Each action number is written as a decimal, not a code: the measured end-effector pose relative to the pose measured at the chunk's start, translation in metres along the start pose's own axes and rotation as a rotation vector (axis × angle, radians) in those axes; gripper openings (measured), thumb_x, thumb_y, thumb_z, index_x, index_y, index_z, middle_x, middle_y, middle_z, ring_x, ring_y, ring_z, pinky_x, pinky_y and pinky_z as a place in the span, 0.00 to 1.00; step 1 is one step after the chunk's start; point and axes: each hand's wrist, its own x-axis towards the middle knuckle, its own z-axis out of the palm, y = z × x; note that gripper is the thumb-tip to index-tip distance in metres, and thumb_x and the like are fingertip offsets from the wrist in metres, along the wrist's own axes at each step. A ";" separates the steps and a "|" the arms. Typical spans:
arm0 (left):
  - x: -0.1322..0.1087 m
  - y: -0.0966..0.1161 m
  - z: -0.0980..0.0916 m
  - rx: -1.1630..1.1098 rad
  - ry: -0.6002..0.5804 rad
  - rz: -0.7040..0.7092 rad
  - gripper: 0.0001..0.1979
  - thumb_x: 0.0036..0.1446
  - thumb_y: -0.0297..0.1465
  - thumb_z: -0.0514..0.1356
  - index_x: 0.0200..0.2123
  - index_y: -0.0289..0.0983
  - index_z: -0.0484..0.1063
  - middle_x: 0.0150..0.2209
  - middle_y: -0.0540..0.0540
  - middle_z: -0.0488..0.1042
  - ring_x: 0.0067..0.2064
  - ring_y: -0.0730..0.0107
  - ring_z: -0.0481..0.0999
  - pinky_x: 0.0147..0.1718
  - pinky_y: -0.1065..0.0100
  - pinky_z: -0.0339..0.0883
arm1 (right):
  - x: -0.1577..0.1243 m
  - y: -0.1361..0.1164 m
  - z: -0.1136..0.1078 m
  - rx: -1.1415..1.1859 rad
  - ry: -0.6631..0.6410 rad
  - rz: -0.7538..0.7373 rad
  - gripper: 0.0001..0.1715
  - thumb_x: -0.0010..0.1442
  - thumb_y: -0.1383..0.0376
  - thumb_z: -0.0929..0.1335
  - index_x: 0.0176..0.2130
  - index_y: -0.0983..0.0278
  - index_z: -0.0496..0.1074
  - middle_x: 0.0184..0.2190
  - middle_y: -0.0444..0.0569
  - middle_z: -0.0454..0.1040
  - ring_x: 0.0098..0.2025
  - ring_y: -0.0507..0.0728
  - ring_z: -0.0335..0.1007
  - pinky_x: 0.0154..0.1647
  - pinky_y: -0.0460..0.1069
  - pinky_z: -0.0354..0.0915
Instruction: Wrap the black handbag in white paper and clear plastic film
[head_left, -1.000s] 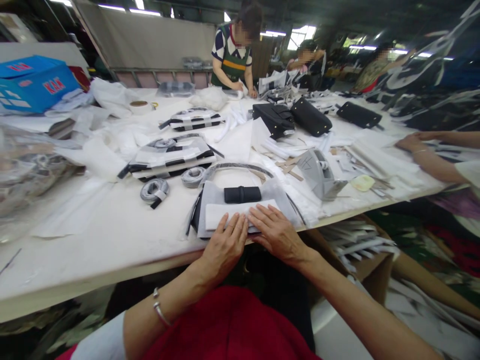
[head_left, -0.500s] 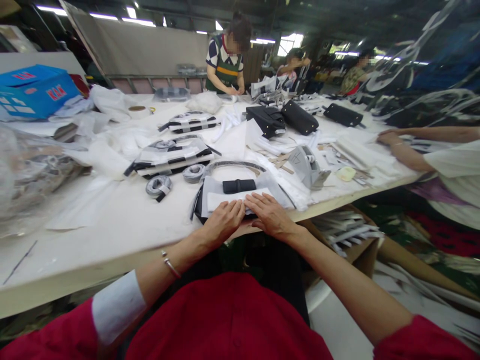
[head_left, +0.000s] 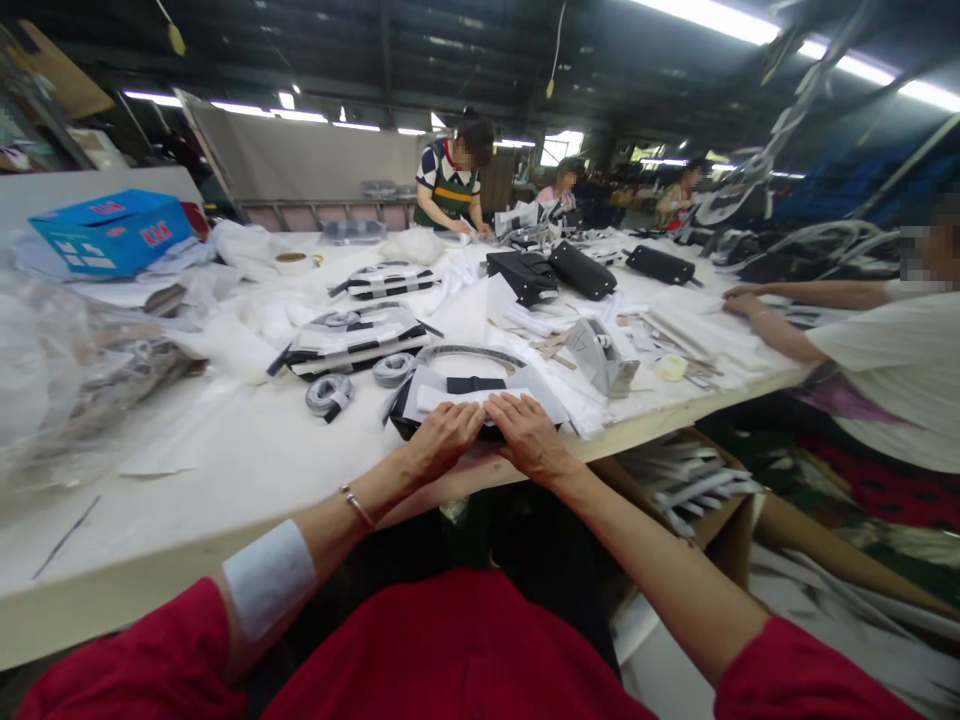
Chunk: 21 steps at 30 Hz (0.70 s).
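At the table's front edge a black handbag (head_left: pixel 405 428) lies flat, with a pale sheet (head_left: pixel 536 385) over it and its handle arching behind. A white foam sheet (head_left: pixel 439 398) lies folded on top, its far edge against a small black strapped piece (head_left: pixel 476 384). My left hand (head_left: pixel 448 436) grips the foam's near side, fingers together and bent over it. Beside it, nearly touching, my right hand (head_left: pixel 527 436) holds the same foam with curled fingers. Both thumbs are largely hidden.
Two wrapped strap coils (head_left: pixel 328 396) and partly wrapped bags (head_left: pixel 356 345) lie left of centre. A grey metal block (head_left: pixel 602 357) stands to the right. Black bags (head_left: pixel 583 271) lie farther back. A blue box (head_left: pixel 112 235) is far left. A co-worker's arms (head_left: pixel 780 325) rest on the table at right.
The foam's far edge has come over the lower part of the black strapped piece. My fingers have gone from lying flatter to bent. The view has tilted up.
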 end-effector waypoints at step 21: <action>-0.016 0.028 0.030 -0.080 0.231 -0.252 0.22 0.67 0.27 0.51 0.62 0.31 0.60 0.60 0.36 0.68 0.54 0.60 0.73 0.50 0.61 0.65 | 0.000 0.000 0.001 0.252 -0.181 0.014 0.37 0.56 0.66 0.69 0.63 0.69 0.62 0.63 0.58 0.65 0.65 0.65 0.58 0.68 0.62 0.52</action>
